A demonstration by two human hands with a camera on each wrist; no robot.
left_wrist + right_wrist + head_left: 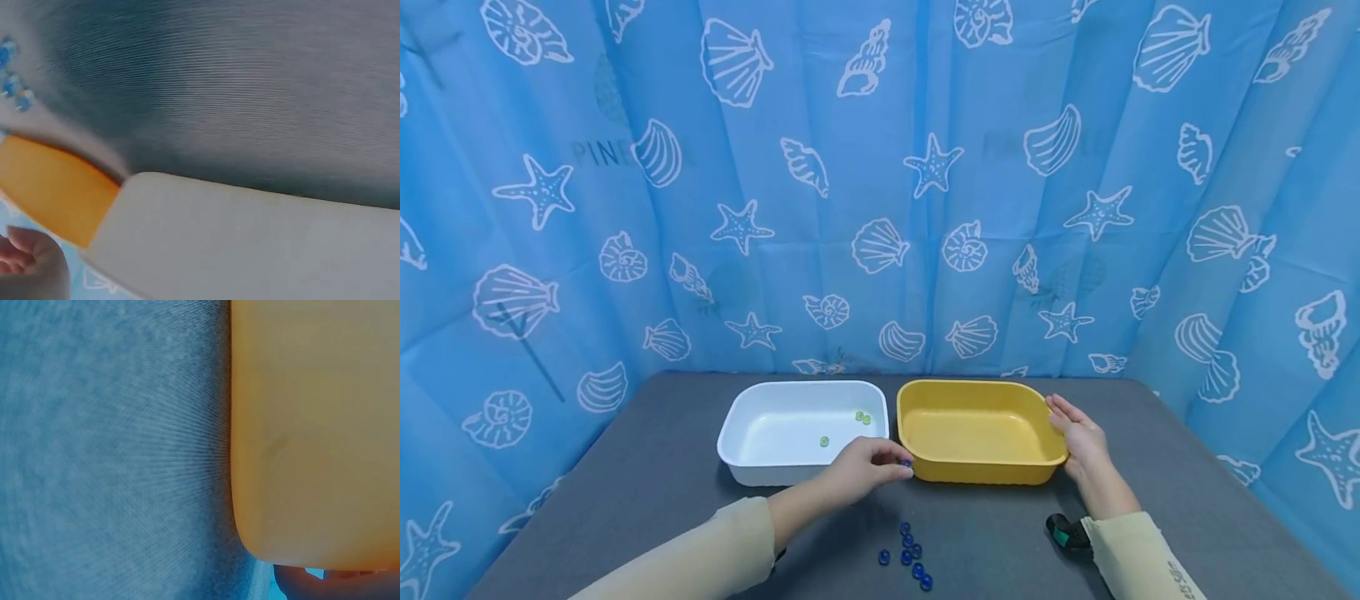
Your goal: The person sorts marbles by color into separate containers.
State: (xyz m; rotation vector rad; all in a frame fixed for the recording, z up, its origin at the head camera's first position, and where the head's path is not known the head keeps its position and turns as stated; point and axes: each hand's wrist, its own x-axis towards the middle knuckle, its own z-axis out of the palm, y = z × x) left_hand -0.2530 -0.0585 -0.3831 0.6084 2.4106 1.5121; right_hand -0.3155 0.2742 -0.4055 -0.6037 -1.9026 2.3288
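Note:
My left hand (867, 468) pinches a dark blue bead (906, 463) between thumb and fingertips, just in front of the gap between two bins. A white bin (752, 472) stands on the left, with 3 green beads (824, 441) inside. To the right is a yellow bin (985, 472), and my right hand (1081, 440) holds its right end at the rim. In the left wrist view the left hand (37, 265) shows only partly; the bead is not visible there. Several loose blue beads (907, 540) lie on the table in front of the bins.
Grey cloth covers the table (647, 500). A black strap-like object with a green patch (1063, 533) is beside the right sleeve. Behind the table hangs a blue curtain (880, 208) with white shells and starfish.

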